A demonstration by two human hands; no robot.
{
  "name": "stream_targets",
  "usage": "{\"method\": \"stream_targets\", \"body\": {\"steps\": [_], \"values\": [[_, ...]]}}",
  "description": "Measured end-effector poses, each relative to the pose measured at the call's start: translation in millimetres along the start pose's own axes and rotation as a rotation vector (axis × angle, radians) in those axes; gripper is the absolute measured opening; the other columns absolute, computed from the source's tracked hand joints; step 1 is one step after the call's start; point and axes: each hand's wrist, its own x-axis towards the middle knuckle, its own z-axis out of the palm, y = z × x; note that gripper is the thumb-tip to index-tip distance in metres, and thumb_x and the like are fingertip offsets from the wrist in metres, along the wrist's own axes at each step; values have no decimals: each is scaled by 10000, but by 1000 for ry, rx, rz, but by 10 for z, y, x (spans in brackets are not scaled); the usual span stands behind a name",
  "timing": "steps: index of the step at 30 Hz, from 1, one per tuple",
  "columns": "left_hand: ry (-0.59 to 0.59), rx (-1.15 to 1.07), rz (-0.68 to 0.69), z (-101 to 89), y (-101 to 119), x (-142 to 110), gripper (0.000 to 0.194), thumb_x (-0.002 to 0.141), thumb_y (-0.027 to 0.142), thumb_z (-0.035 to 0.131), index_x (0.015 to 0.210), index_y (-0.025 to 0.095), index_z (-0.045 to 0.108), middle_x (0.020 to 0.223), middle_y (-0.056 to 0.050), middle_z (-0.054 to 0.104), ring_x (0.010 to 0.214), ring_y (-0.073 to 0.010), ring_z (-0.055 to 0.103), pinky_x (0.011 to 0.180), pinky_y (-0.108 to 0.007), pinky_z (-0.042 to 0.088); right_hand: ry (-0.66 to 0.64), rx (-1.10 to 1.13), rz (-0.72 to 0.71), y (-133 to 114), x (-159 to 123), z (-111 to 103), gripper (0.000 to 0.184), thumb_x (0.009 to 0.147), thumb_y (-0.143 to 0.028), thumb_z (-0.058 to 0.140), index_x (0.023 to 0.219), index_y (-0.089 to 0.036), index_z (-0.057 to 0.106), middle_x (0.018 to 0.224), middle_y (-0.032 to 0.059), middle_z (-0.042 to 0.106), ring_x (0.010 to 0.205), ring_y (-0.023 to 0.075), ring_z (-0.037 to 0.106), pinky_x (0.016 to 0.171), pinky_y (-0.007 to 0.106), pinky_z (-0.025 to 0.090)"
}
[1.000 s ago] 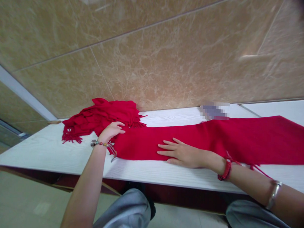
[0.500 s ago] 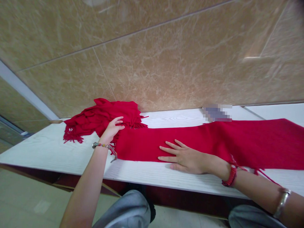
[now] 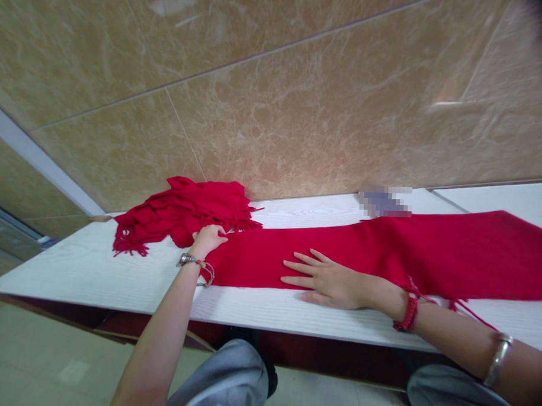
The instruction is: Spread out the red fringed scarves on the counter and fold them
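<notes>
A long red scarf (image 3: 407, 249) lies spread along a white table (image 3: 95, 268). My right hand (image 3: 326, 279) rests flat on the scarf's near edge, fingers stretched out to the left. My left hand (image 3: 207, 237) sits at the scarf's left end with its fingers curled down onto the cloth. Just behind it lies a heap of red fringed scarves (image 3: 181, 214). A beaded bracelet is on my left wrist, a red cord and a metal bangle on my right arm.
A tan marble-tiled wall (image 3: 275, 90) rises directly behind the table. A small blurred object (image 3: 384, 201) sits at the table's back edge. My grey-trousered knees (image 3: 229, 373) show below the table's front edge.
My left hand has come down from the heap and curled onto the scarf's left end. My right hand has stayed flat in almost the same place.
</notes>
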Motion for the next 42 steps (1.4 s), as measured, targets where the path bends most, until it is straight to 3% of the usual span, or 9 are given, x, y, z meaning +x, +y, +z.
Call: {"method": "stream_targets", "body": {"steps": [5, 11, 18, 25, 29, 32, 35, 38, 42], "values": [[-8, -88, -11, -73, -27, 28, 93, 677, 287, 603, 722, 205, 605, 779, -19, 658, 799, -195, 582, 678, -269, 410, 14, 7, -6, 14, -2, 22, 507, 899, -512, 234, 1358, -306, 292, 1442, 56, 235, 1320, 297, 111, 1028, 576, 93], [-75, -316, 29, -115, 36, -33, 248, 604, 272, 660, 831, 180, 618, 695, 2, 639, 687, -172, 591, 608, -245, 421, 34, 20, -5, 19, -7, 34, 508, 896, -512, 248, 1355, -302, 303, 1435, 57, 258, 1320, 292, 126, 1031, 566, 95], [-85, -629, 67, -124, 170, -49, 313, 674, 224, 590, 976, 144, 606, 873, -58, 668, 708, -133, 598, 583, -201, 426, 43, 28, 0, 15, -5, 34, 504, 895, -505, 265, 1348, -292, 323, 1429, 65, 270, 1318, 294, 138, 1028, 567, 99], [-54, -884, -24, -121, 143, -57, 899, 625, 46, 588, 1367, 348, 180, 1265, -75, 486, 497, -11, 495, 412, -122, 333, 28, 15, -2, 21, -8, 24, 504, 897, -498, 268, 1356, -293, 303, 1433, 63, 261, 1321, 287, 119, 1036, 550, 91], [119, -956, -33, -89, 97, 11, 973, 588, 16, 607, 1371, 353, 138, 1375, -114, 344, 702, -83, 607, 521, -156, 448, 40, 17, 3, 18, -7, 28, 506, 896, -501, 269, 1354, -292, 308, 1430, 62, 271, 1322, 288, 118, 1038, 545, 84], [300, -841, 19, -95, 69, 47, 907, 597, 9, 590, 1357, 324, 209, 1419, -103, 253, 1077, -202, 526, 775, -251, 477, 32, 11, 7, 11, -6, 22, 507, 897, -499, 266, 1355, -284, 310, 1431, 67, 266, 1322, 290, 112, 1039, 544, 85], [442, -419, 158, -118, 70, 31, 587, 661, 108, 601, 1218, 236, 466, 1379, -85, 321, 1234, -241, 360, 983, -331, 341, 29, 4, 4, 8, -7, 16, 507, 898, -498, 265, 1357, -287, 304, 1432, 64, 265, 1322, 287, 111, 1040, 541, 86], [261, -75, 225, -148, 69, -6, 397, 710, 231, 594, 1104, 212, 553, 1288, -78, 440, 1208, -238, 381, 1016, -350, 277, 38, 2, 2, 14, -11, 22, 509, 896, -505, 263, 1355, -290, 307, 1431, 61, 272, 1322, 284, 120, 1039, 543, 89], [-4, -2, 52, -217, -28, -42, 415, 553, 374, 717, 895, 167, 606, 885, -85, 639, 940, -277, 568, 819, -338, 423, 53, 10, 0, 28, -15, 43, 509, 893, -513, 263, 1356, -304, 297, 1437, 49, 260, 1324, 281, 112, 1039, 544, 93]]}}
